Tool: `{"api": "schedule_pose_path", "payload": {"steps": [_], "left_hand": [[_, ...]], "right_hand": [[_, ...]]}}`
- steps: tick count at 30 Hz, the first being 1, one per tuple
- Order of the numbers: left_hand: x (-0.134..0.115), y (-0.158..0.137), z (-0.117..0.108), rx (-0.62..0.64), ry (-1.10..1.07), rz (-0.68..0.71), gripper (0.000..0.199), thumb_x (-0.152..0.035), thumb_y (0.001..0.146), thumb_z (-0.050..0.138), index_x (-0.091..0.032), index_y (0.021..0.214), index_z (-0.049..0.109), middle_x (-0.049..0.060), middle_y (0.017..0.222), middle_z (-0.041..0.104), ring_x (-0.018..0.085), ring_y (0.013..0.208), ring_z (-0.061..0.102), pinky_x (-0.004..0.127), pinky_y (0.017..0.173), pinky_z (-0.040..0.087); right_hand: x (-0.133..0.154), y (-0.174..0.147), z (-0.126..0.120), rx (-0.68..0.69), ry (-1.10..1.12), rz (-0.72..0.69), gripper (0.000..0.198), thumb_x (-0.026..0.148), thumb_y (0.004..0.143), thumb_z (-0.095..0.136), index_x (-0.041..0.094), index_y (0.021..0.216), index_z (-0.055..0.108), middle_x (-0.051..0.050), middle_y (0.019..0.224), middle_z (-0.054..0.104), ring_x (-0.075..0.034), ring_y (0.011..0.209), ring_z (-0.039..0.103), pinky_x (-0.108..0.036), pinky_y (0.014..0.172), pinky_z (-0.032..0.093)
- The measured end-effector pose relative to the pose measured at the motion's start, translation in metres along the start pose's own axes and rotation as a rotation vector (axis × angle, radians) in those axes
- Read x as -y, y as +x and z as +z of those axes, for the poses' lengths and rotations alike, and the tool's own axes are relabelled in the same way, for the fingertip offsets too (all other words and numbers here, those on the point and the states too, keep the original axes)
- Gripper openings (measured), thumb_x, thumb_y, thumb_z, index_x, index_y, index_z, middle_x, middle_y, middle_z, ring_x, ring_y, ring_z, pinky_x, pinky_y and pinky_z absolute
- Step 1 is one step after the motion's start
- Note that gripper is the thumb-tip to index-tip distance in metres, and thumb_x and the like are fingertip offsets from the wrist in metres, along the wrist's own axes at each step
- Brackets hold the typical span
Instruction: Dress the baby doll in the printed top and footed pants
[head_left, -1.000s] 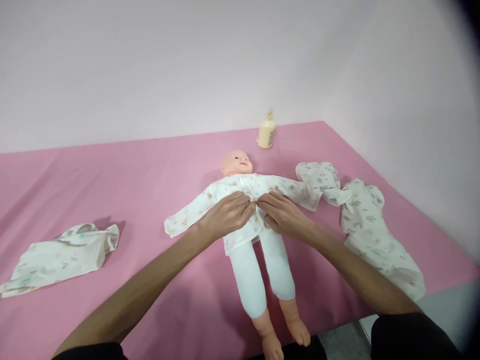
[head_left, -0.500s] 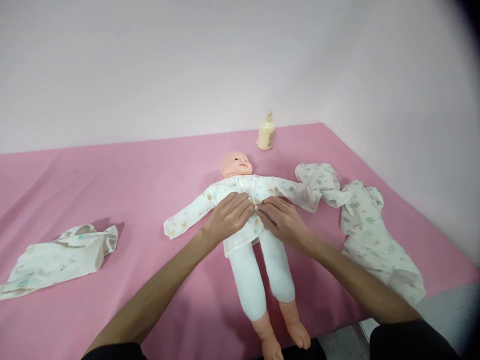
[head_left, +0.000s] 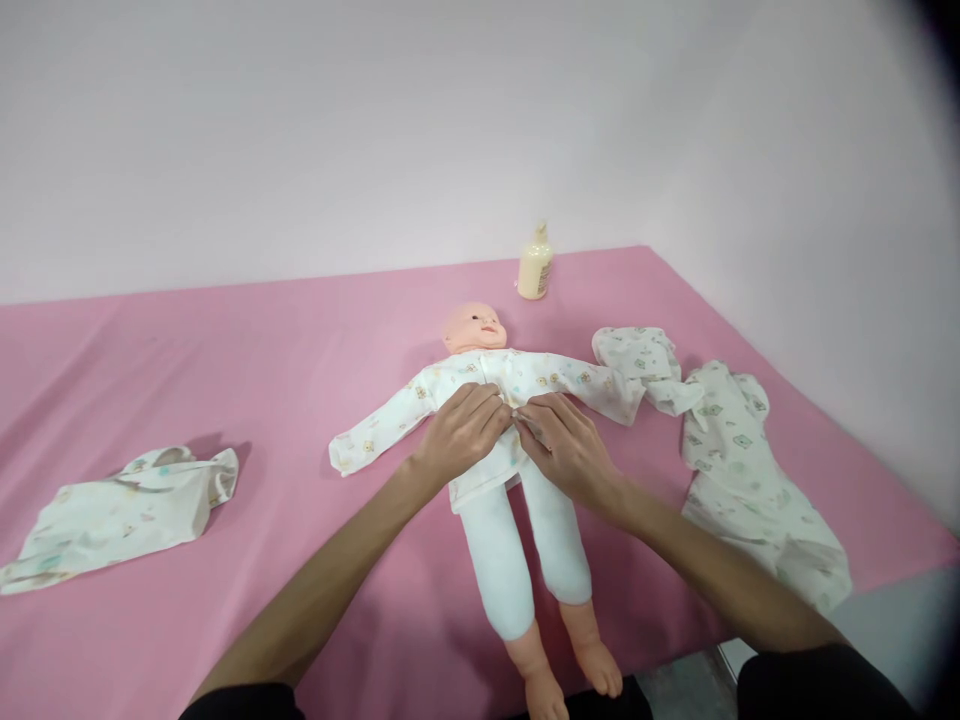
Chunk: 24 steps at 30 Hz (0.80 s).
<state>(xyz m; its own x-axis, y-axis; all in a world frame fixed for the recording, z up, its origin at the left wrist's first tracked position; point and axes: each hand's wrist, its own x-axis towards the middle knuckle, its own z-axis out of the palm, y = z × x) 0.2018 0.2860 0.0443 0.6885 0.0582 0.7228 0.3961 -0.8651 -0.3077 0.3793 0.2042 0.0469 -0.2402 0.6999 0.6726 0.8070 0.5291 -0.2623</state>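
Note:
A baby doll (head_left: 472, 328) lies face up, its feet toward me. It wears a white printed baby shirt (head_left: 390, 427) with long sleeves spread to both sides; white cloth covers its upper legs. Over the front of the shirt, my left hand (head_left: 466, 428) and my right hand (head_left: 564, 440) meet, fingertips pinched together at the shirt's front edges. Whatever small fastening lies between the fingers is hidden. Both hands are closed on the shirt, almost touching each other.
A pink sheet (head_left: 285, 350) covers the table. Behind the doll's head stands a cream pump bottle (head_left: 534, 268). Printed baby clothes (head_left: 750, 470) lie crumpled at the right, and another white garment (head_left: 120, 515) lies at the left. White walls rise behind and at right.
Both hands stay at the shirt front, with only a slight shift of the right fingers. The doll and the clothes have not moved on the table.

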Motion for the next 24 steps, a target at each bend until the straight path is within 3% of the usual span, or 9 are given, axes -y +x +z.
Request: {"api": "schedule_pose_path", "payload": {"steps": [10, 13, 18, 24], "left_hand": [[0.002, -0.001, 0.001, 0.010, -0.011, 0.008, 0.008, -0.010, 0.090, 0.061, -0.014, 0.083, 0.058, 0.006, 0.079, 0.065, 0.021, 0.088, 0.064, 0.035, 0.074, 0.051], [0.001, -0.001, 0.000, 0.007, -0.022, 0.002, 0.010, -0.011, 0.092, 0.059, -0.015, 0.083, 0.058, 0.005, 0.079, 0.065, 0.021, 0.089, 0.064, 0.035, 0.074, 0.051], [0.000, -0.002, 0.000, -0.001, -0.020, 0.016, 0.013, -0.012, 0.092, 0.060, -0.016, 0.079, 0.056, 0.005, 0.078, 0.064, 0.020, 0.087, 0.064, 0.035, 0.071, 0.049], [-0.003, -0.004, 0.001, 0.002, 0.021, 0.074, 0.015, -0.009, 0.089, 0.062, -0.016, 0.077, 0.057, 0.003, 0.076, 0.063, 0.019, 0.084, 0.062, 0.034, 0.070, 0.048]], "right_hand": [[-0.001, -0.003, 0.002, 0.006, 0.227, 0.082, 0.008, 0.015, 0.096, 0.051, 0.019, 0.100, 0.057, -0.009, 0.099, 0.060, -0.019, 0.091, 0.057, -0.037, 0.083, 0.051], [-0.003, 0.005, -0.005, 0.059, 0.394, 0.276, 0.009, 0.022, 0.096, 0.052, 0.020, 0.089, 0.058, -0.006, 0.090, 0.061, -0.017, 0.083, 0.058, -0.033, 0.077, 0.050], [-0.008, 0.026, -0.018, 0.328, 0.676, 0.706, 0.018, 0.036, 0.087, 0.064, 0.018, 0.084, 0.063, 0.001, 0.074, 0.058, -0.012, 0.066, 0.051, -0.025, 0.057, 0.042], [-0.015, 0.033, -0.019, 0.464, 0.778, 0.861, 0.014, 0.030, 0.084, 0.062, 0.018, 0.091, 0.065, 0.003, 0.064, 0.056, -0.010, 0.057, 0.048, -0.022, 0.050, 0.037]]}}
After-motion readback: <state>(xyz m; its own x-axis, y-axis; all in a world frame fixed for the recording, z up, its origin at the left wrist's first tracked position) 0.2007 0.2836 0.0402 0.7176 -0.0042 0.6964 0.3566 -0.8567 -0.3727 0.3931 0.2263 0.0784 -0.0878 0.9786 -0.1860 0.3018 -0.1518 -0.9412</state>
